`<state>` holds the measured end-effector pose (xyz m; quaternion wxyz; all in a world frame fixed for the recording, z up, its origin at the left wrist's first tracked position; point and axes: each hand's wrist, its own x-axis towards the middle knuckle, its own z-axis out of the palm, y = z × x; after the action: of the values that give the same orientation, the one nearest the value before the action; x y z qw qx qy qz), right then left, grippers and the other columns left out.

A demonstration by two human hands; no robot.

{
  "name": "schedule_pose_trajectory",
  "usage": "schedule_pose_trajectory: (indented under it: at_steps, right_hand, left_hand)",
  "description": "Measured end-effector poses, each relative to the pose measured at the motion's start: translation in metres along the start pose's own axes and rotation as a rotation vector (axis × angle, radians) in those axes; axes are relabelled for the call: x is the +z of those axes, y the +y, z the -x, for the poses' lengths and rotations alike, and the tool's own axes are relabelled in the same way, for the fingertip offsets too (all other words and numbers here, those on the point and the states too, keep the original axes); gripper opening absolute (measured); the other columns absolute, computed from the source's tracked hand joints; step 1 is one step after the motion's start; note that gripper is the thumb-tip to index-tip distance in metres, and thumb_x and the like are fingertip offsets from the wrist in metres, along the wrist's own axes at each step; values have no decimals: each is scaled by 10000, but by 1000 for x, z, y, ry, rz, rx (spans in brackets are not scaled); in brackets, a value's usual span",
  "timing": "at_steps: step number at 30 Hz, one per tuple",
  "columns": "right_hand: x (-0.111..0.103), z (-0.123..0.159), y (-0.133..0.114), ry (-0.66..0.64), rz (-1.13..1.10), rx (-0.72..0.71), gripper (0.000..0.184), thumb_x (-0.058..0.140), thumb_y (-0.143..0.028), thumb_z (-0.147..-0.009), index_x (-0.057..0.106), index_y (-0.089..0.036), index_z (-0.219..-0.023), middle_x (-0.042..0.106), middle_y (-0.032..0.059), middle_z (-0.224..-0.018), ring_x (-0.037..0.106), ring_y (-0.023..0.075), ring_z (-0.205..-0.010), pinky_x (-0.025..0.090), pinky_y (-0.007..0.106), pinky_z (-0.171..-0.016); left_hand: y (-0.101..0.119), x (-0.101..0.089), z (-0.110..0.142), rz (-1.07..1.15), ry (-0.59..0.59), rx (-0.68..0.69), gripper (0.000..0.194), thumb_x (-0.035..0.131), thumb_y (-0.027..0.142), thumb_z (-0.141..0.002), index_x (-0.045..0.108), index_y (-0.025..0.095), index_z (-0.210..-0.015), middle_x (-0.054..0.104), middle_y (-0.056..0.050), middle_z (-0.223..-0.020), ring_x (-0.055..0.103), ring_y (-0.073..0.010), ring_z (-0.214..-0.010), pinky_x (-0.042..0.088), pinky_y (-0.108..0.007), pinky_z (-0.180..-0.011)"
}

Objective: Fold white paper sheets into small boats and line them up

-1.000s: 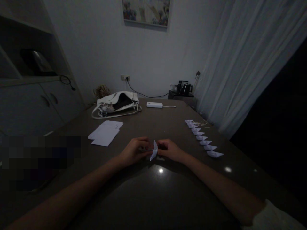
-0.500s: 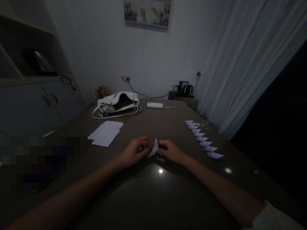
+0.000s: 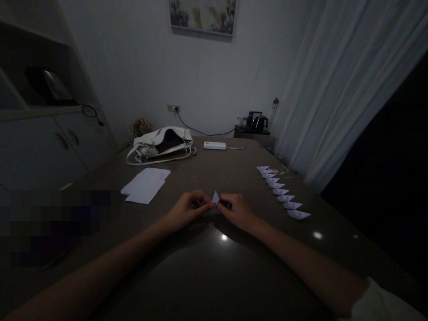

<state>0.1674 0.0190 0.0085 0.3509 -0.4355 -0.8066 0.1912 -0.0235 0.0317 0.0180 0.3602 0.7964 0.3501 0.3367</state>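
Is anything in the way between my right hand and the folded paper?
Nothing visible: the right hand touches the folded paper, the left hand holds its other side, and the boats sit apart, off to the right.

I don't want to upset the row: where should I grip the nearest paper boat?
Probably pinch the nearest boat by its right tip, coming from the right: that slim point juts out past the next boat, which lies just beyond. The right hand is closer, but holds folded paper.
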Motion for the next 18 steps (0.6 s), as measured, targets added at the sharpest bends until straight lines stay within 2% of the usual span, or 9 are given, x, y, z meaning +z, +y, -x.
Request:
schedule_pose_trajectory:
  at_steps: [3, 7, 12, 18]
  right_hand:
    - [1, 0, 0, -6, -14, 12, 221, 526, -246, -839, 582, -146, -650, 561, -4, -577, 463, 98, -520, 292, 214, -514]
    - [4, -2, 4, -11, -152, 49, 276, 533, -320, -853, 595, -140, -652, 582, 11, -579, 502, 107, -523, 328, 213, -511]
    - [6, -5, 15, -96, -425, 99, 385, 538, -493, -834, 627, -125, -761, 590, 25, -612, 505, 108, -512, 380, 219, -506]
    - [6, -5, 18, -174, -542, 109, 427, 587, -551, -781, 636, -126, -787, 587, 18, -641, 518, 102, -538, 400, 212, -515]
  left_hand:
    - [1, 0, 1, 48, -42, -31, 270, 585, 376, -823, 644, 112, -812, 581, -7, -714, 532, -115, -651, 417, -222, -609]
    - [2, -1, 1, 78, 4, 2, 275, 527, 361, -862, 627, 112, -798, 592, -20, -749, 549, -129, -706, 425, -227, -634]
    - [0, -2, 0, 34, 68, 69, 263, 585, 333, -829, 638, 125, -982, 563, -11, -741, 520, -126, -689, 431, -237, -634]
    - [3, -6, 2, -78, -13, 193, 225, 582, 228, -821, 661, 141, -1013, 532, -4, -757, 515, -114, -687, 411, -225, -624]
